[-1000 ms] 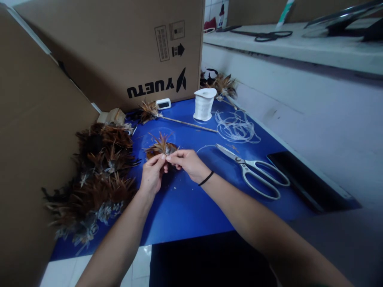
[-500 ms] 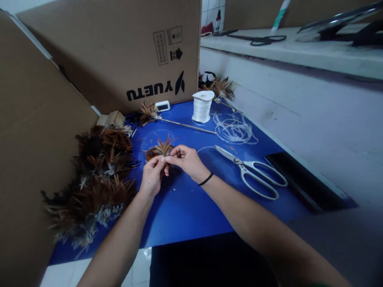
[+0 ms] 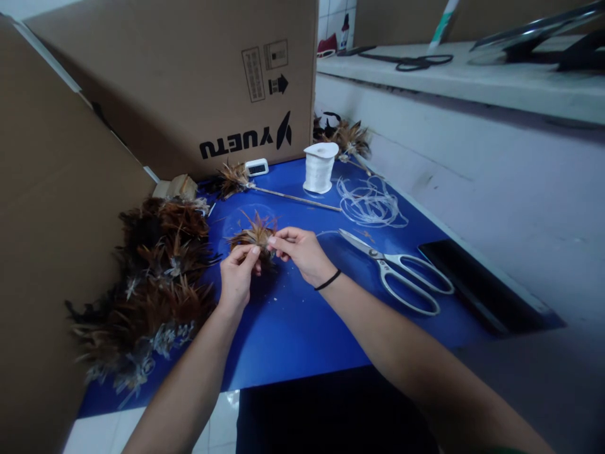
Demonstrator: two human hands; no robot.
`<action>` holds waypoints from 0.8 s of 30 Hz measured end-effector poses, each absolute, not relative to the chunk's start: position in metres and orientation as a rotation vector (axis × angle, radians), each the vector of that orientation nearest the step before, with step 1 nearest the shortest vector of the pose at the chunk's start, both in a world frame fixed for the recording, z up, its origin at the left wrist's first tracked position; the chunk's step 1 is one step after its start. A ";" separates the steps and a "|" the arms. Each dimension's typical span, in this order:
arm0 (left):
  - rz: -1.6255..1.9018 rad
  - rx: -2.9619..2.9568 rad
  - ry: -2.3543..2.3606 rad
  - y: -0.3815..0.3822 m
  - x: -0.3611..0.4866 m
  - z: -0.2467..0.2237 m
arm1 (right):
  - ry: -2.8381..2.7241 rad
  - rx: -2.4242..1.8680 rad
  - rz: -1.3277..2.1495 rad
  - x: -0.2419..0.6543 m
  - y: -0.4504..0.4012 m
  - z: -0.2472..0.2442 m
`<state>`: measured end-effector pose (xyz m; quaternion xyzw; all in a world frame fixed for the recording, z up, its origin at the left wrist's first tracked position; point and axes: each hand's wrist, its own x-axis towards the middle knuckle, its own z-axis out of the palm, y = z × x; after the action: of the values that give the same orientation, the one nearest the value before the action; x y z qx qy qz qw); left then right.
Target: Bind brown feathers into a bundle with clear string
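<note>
A small bundle of brown feathers (image 3: 256, 234) lies on the blue table just beyond my fingertips. My left hand (image 3: 239, 268) is closed in a pinch of thumb and forefinger at the bundle's near side. To its right, my right hand (image 3: 299, 251) pinches too, its fingertips at the bundle's right edge. Whatever is between the fingers of either hand is too small to make out. Right of my right hand lie scissors (image 3: 373, 253) with pale handles. Beyond them sits a loose tangle of clear strip (image 3: 371, 203), beside a white spool (image 3: 320, 170).
Many feather bundles (image 3: 161, 271) are piled along the left edge. A feather-tipped stick (image 3: 297, 200) and a small white digital display (image 3: 256, 167) lie farther back. Cardboard walls (image 3: 179, 75) enclose the left and back. A dark flat device (image 3: 482, 284) lies at the right.
My hands have moved apart. Fingertips that met in front of the feather bundle now have a gap between them, and my right hand has shifted slightly right.
</note>
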<state>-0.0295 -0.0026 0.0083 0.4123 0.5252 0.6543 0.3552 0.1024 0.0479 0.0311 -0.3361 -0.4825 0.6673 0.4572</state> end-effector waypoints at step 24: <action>1.680 1.292 1.497 -0.005 -0.030 0.009 | -1.250 -0.839 1.598 0.100 0.045 0.034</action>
<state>-0.0295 -0.0052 0.0091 0.4793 0.5556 0.6234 0.2702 0.0999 0.0451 0.0337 -0.3402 -0.5067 0.6478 0.4559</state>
